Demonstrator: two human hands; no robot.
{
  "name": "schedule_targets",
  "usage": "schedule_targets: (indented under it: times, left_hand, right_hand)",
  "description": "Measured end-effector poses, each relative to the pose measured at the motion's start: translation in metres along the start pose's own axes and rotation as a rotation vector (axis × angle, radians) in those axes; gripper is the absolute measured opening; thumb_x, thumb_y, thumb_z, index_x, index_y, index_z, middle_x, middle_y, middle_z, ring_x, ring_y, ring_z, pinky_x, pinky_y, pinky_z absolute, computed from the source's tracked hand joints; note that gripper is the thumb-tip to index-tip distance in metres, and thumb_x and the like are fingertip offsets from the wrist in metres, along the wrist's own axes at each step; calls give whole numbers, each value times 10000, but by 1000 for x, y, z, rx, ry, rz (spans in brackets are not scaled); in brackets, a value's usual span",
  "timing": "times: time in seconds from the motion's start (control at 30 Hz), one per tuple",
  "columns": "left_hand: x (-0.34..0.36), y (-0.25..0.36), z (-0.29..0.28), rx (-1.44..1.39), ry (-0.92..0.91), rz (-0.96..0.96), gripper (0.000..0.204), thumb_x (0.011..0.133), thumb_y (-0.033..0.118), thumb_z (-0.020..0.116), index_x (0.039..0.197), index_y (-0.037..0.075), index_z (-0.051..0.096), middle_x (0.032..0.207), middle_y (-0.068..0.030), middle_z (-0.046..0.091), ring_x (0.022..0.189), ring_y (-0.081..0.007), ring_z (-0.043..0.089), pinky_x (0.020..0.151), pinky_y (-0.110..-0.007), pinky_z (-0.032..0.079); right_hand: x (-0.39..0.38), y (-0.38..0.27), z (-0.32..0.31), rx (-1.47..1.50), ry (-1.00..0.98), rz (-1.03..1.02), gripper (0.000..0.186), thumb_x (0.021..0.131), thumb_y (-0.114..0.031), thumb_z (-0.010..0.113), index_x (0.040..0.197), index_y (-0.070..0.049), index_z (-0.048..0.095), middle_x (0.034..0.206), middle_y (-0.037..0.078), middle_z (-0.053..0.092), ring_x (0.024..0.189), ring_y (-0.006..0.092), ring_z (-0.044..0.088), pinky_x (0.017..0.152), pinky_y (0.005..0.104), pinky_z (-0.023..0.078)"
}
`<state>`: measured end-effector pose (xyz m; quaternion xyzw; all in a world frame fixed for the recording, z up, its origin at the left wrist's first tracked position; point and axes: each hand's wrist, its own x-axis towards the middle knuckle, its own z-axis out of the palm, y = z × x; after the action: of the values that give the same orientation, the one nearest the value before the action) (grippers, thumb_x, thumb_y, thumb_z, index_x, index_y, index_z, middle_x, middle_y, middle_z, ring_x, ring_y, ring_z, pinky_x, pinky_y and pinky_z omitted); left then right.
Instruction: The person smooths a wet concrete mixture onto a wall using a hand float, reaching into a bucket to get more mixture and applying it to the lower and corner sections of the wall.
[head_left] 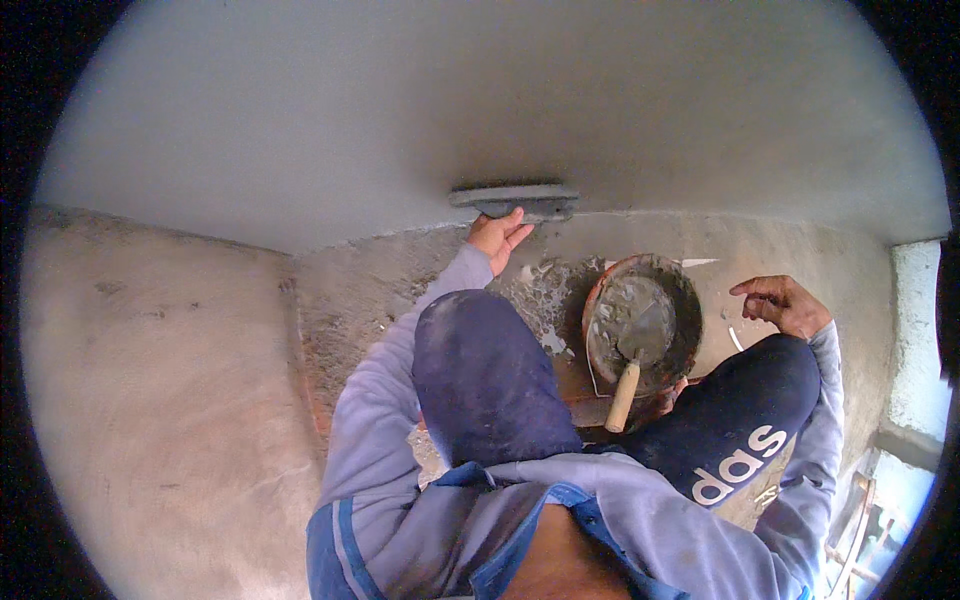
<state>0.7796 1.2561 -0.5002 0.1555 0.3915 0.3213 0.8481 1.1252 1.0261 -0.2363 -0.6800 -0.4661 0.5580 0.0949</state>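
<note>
Low on smooth grey plastered wall (400, 130), just above rough floor joint: flat rectangular float (514, 195), grey, mortar-smeared, pressed face-on against wet plaster. Left hand (497, 236) reaching up from below, fingers wrapped on float's handle underside, closed grip. Right hand (785, 303) resting over right knee, fingers loosely curled, holding nothing, well apart from float. Between knees: round reddish-brown pan (642, 322), crusted rim, wet grey mortar inside. Trowel (636, 358) lying in pan, metal blade sunk in mortar, pale wooden handle sticking out over near rim. Floor (160, 380) coarse, sandy, splattered with mortar near pan.
</note>
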Motion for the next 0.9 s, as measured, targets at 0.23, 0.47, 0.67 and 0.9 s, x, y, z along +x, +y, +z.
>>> schedule_targets:
  times: [0.23, 0.47, 0.67, 0.9]
  left_hand:
    - [-109, 103, 121, 66, -76, 61, 277, 856, 62, 583, 1067, -71, 462, 1027, -126, 522, 936, -238, 590, 879, -370, 530]
    - [-249, 216, 237, 84, -626, 607, 171, 887, 71, 526, 1014, -42, 539, 1004, -149, 601, 988, -276, 593, 931, -417, 490]
    - [-263, 169, 123, 76, -181, 625, 107, 865, 35, 548, 963, -4, 567, 908, -108, 638, 868, -206, 633, 903, -448, 503]
    - [-139, 108, 24, 184, 123, 321, 476, 802, 55, 655, 1143, -55, 343, 1021, -118, 517, 917, -215, 576, 874, -412, 522]
  right_hand:
    - [6, -2, 3, -20, -5, -150, 342, 820, 10, 501, 1157, 4, 556, 779, 50, 567, 764, 152, 541, 755, 279, 454]
    - [7, 2, -1, -130, 17, -288, 364, 845, -49, 525, 1206, -11, 526, 753, 31, 552, 718, 126, 524, 691, 274, 453]
    - [8, 13, -1, -47, 35, -249, 357, 839, -49, 522, 1195, -28, 543, 781, 30, 565, 742, 127, 535, 706, 260, 449]
    - [10, 15, -1, -102, 23, -236, 323, 828, -60, 516, 1145, -52, 578, 854, 63, 622, 791, 147, 573, 722, 284, 473]
